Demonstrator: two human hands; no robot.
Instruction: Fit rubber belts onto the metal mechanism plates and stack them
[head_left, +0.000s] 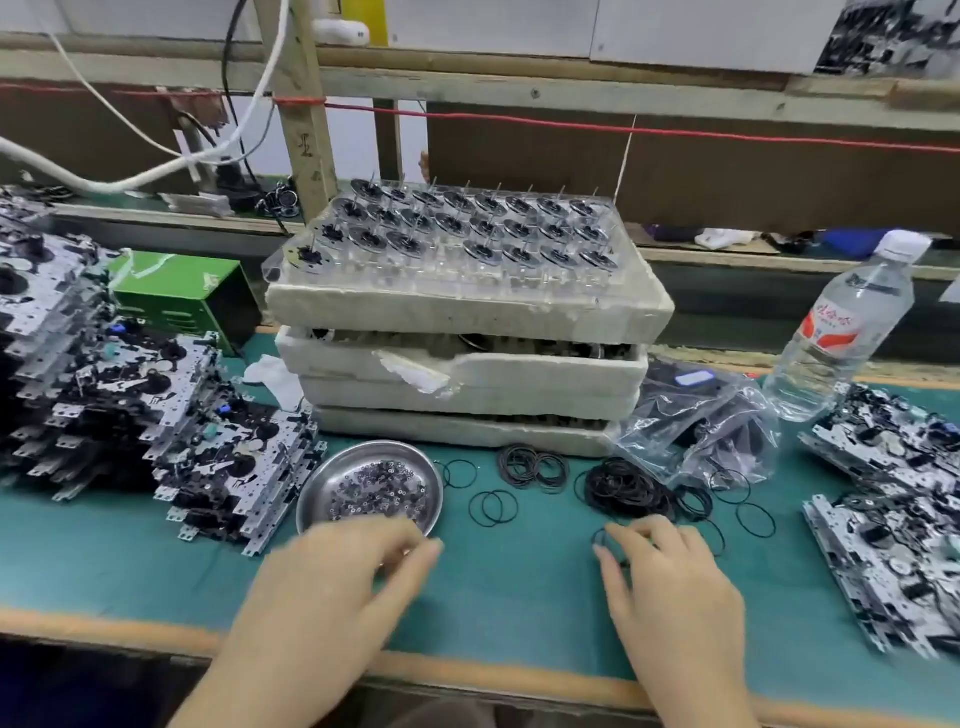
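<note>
The right hand (675, 587) lies low on the green surface (519, 613) in front of the stack of foam trays (467, 306). Its thumb and forefinger are drawn in on a thin black rubber belt (598, 539), which it seems to be pinching up off the mat. The left hand (343, 577), also in front of the trays but toward their left end, is blurred. Its fingers are bent and close together, and I cannot tell whether they hold anything.

Just beyond the left hand, between it and the trays, is a metal dish (310, 496) of small ring-like parts (379, 488). A dense pile of belts (621, 488) lies in front of the trays' right end, with a smaller bunch (530, 467) and a few single loops against their front edge. Mechanism plates stand in tall stacks (239, 457) left of the trays, and fewer plates (883, 566) lie right of them, past some plastic bags (701, 431) and a water bottle (841, 332).

The step in hand looks like picking out one belt, since no plate lies in front of the person. The next move probably calls for lifting this loop free of its neighbours. A plate must then be brought to the bare patch in front of the trays so the belt can be stretched over its pulleys.
</note>
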